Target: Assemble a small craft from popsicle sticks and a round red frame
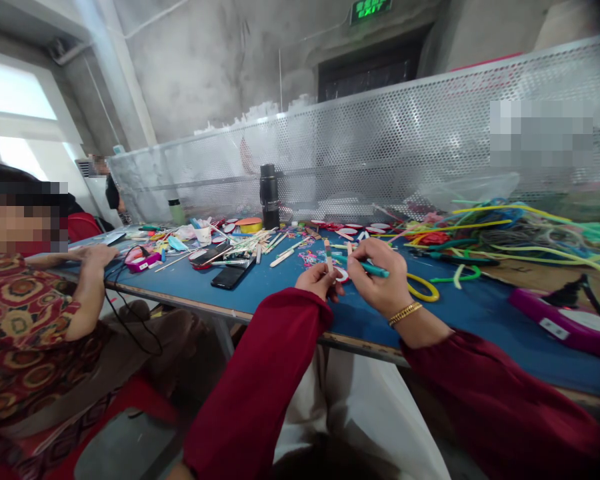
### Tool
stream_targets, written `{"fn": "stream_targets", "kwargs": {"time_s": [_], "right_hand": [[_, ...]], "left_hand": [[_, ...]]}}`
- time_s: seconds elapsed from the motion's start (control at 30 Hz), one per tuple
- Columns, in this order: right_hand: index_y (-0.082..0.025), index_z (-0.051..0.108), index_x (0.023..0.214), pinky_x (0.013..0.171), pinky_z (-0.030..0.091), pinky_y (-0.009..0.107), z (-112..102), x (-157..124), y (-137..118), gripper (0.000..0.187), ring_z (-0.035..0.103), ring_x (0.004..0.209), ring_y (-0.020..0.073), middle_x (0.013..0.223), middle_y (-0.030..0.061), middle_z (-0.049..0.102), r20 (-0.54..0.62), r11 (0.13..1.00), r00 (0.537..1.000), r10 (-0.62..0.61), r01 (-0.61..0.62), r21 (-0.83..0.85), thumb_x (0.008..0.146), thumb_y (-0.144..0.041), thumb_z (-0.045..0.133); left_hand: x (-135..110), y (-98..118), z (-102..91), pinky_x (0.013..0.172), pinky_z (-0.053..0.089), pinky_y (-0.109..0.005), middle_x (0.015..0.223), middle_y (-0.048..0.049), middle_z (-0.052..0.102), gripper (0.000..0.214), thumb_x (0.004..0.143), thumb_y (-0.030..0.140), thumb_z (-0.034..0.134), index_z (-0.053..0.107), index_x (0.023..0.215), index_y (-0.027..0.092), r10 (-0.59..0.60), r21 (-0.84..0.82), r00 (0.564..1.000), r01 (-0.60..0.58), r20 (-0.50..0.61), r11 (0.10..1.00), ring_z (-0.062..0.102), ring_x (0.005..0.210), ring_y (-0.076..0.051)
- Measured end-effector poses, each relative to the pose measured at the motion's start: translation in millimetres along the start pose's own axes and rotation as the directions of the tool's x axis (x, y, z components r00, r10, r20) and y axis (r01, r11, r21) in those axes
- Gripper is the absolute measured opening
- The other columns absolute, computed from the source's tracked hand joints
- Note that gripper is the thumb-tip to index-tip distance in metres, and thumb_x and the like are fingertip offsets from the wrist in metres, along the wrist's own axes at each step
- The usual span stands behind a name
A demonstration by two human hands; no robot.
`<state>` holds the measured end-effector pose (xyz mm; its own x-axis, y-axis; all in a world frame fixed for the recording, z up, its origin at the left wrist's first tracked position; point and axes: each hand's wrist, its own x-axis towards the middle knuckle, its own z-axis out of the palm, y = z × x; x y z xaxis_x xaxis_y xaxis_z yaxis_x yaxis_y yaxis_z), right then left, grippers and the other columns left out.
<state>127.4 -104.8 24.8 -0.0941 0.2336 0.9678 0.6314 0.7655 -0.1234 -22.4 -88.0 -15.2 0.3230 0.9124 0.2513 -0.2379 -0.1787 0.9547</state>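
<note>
Over the near part of the desk, the left hand is pinching a small stick upright, while the right hand, just beside it, is closing its fingers round a teal tool, whose tip I can't make out. A yellow ring is lying by the right wrist; farther back, a black bottle is standing before a mesh screen.

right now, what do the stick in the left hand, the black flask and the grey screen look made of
Stick: probably wood, matte, flat and tan, with a green band. Flask: likely coated metal, black with a soft sheen, though plastic is possible. Screen: likely sheet metal, silvery, punched with small holes.
</note>
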Motion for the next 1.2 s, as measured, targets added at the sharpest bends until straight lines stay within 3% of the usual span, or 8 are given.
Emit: {"fn": "stream_targets", "kwargs": {"time_s": [0.37, 0.67, 1.2], "right_hand": [[-0.026, 0.049, 0.068, 0.069, 0.045, 0.039, 0.0, -0.1, -2.6, 0.02, 0.055, 0.07, 0.0218, 0.067, 0.001, 0.056, 0.047, 0.999, 0.999, 0.022, -0.024, 0.048, 0.082, -0.019, 0.062], [-0.026, 0.049, 0.072, 0.069, 0.045, 0.038, 0.6, -1.1, -1.1, 0.02, 0.055, 0.07, 0.0215, 0.069, 0.0004, 0.055, 0.048, 0.999, 0.998, -0.026, 0.024, 0.039, 0.086, -0.017, 0.06], [-0.025, 0.051, 0.073, 0.069, 0.044, 0.037, 0.7, -2.1, 1.6, 0.02, 0.056, 0.07, 0.0212, 0.07, 0.0005, 0.057, 0.033, 0.999, 0.999, -0.031, 0.029, 0.046, 0.086, -0.016, 0.062]], "left_hand": [[1.2, 0.4, 0.0, 0.048, 0.035, -0.02, 0.064, 0.0015, 0.064, 0.047, 0.082, 0.063, 0.075, 0.062, 0.086, 0.018, -0.003, 0.023, 1.0, 0.003, 0.017, 1.0, 0.052, 0.047, -0.008], [4.3, -4.8, -0.7, 0.047, 0.037, -0.021, 0.062, 0.0019, 0.064, 0.05, 0.078, 0.065, 0.078, 0.061, 0.085, 0.019, 0.021, -0.02, 0.999, -0.021, 0.031, 1.0, 0.052, 0.044, -0.008], [1.8, -1.4, 0.5, 0.049, 0.037, -0.021, 0.063, 0.0024, 0.063, 0.042, 0.084, 0.058, 0.074, 0.061, 0.087, 0.018, -0.005, 0.021, 1.0, 0.004, 0.011, 1.0, 0.052, 0.046, -0.008]]}}
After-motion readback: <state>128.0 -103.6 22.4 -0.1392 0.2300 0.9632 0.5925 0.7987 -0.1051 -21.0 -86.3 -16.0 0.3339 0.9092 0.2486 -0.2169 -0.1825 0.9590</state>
